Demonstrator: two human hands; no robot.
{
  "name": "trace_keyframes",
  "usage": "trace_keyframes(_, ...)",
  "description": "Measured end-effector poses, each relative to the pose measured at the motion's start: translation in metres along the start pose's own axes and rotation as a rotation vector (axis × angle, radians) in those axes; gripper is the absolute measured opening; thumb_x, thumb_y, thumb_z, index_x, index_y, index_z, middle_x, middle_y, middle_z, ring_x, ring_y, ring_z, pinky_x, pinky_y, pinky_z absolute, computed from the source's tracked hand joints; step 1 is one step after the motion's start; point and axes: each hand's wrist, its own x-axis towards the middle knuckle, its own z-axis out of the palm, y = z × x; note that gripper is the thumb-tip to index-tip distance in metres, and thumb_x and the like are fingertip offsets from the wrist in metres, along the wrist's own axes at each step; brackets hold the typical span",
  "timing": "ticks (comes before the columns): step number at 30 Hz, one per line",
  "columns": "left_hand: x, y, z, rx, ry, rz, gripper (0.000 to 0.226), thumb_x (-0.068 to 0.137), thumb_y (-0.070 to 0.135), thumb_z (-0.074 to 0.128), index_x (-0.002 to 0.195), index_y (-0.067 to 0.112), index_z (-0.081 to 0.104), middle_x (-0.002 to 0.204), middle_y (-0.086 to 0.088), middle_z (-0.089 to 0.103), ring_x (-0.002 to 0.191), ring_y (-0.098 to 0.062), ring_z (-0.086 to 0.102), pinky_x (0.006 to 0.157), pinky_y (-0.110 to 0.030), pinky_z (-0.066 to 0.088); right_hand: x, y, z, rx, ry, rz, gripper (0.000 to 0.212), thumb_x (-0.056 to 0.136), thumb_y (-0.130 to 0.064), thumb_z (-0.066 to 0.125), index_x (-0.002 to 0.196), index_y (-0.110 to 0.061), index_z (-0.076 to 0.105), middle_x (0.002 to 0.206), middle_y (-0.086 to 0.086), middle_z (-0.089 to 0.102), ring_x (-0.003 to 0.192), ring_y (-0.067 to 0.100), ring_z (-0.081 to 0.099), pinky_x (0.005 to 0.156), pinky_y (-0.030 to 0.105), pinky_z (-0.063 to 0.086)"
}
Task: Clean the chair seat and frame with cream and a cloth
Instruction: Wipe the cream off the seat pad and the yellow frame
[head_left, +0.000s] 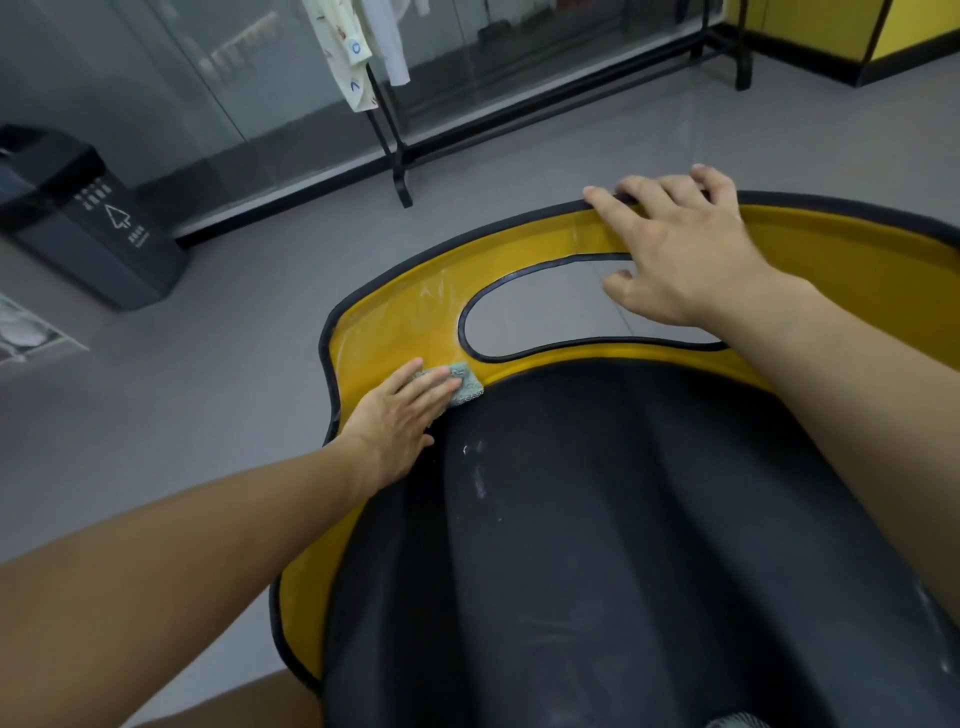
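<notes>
Wiping the yellow frame (410, 322) with the cloth (466, 383) under flat fingers (434, 382) of the left hand (397, 421), gripping its rim with the right hand (685, 249); next, probably sweeping up over the cream streaks (434, 296).

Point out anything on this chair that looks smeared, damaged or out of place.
Whitish streaks mark the yellow frame above the cloth under the left hand, and white flecks dot the black seat. They look like unwiped cream rather than damage. Nothing appears broken.
</notes>
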Motion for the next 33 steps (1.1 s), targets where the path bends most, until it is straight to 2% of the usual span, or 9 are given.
trace_keyframes(6,0.0,-0.018,-0.015,0.01,0.141,-0.178,0.067,0.105,0.046,0.005,0.153,0.011,-0.027,0.156,-0.01,-0.04,0.144,-0.034,-0.036,0.118,-0.054,-0.021,0.0,0.002,0.001,-0.011,-0.001,-0.005,0.075,0.089,-0.049,0.046,0.154,-0.028,0.016,0.152,0.01,0.035,0.138,0.033,0.033,0.118,0.052,0.012)
trace_keyframes(11,-0.017,-0.044,-0.028,-0.045,0.259,-0.335,0.069,0.103,0.048,-0.001,0.156,0.008,-0.02,0.162,-0.012,-0.027,0.149,-0.036,-0.027,0.122,-0.052,-0.007,0.002,0.001,0.0,-0.024,-0.015,0.003,0.077,0.089,-0.051,0.047,0.154,-0.029,0.014,0.153,0.011,0.033,0.139,0.035,0.032,0.118,0.053,0.013)
trace_keyframes(20,0.031,-0.022,-0.039,-0.108,0.372,-0.291,0.076,0.104,0.052,0.005,0.157,-0.001,-0.008,0.163,-0.022,-0.021,0.149,-0.043,-0.024,0.123,-0.051,-0.001,-0.001,0.0,0.004,-0.034,0.029,-0.006,0.078,0.087,-0.047,0.048,0.154,-0.027,0.016,0.149,0.011,0.036,0.136,0.034,0.034,0.118,0.054,0.012)
trace_keyframes(25,0.028,-0.036,-0.029,-0.092,0.45,-0.26,0.07,0.104,0.048,0.003,0.157,0.005,-0.015,0.165,-0.014,-0.022,0.151,-0.036,-0.021,0.124,-0.048,-0.003,-0.002,0.001,0.01,-0.039,0.062,-0.017,0.079,0.084,-0.047,0.052,0.153,-0.027,0.017,0.147,0.012,0.038,0.134,0.035,0.036,0.117,0.054,0.013)
trace_keyframes(30,-0.01,-0.042,-0.02,-0.036,0.334,-0.338,0.072,0.104,0.049,0.005,0.156,0.006,-0.019,0.164,-0.013,-0.023,0.15,-0.037,-0.023,0.123,-0.051,-0.006,-0.001,0.001,0.006,-0.062,0.043,-0.008,0.082,0.085,-0.049,0.055,0.153,-0.028,0.016,0.149,0.014,0.037,0.135,0.035,0.036,0.117,0.053,0.014)
trace_keyframes(33,-0.049,-0.049,-0.007,0.026,0.253,-0.359,0.073,0.103,0.05,0.003,0.156,0.005,-0.018,0.164,-0.015,-0.023,0.149,-0.04,-0.026,0.122,-0.055,-0.012,-0.004,0.002,0.006,-0.076,0.021,-0.004,0.084,0.086,-0.048,0.057,0.155,-0.027,0.014,0.154,0.014,0.032,0.141,0.034,0.029,0.118,0.055,0.011)
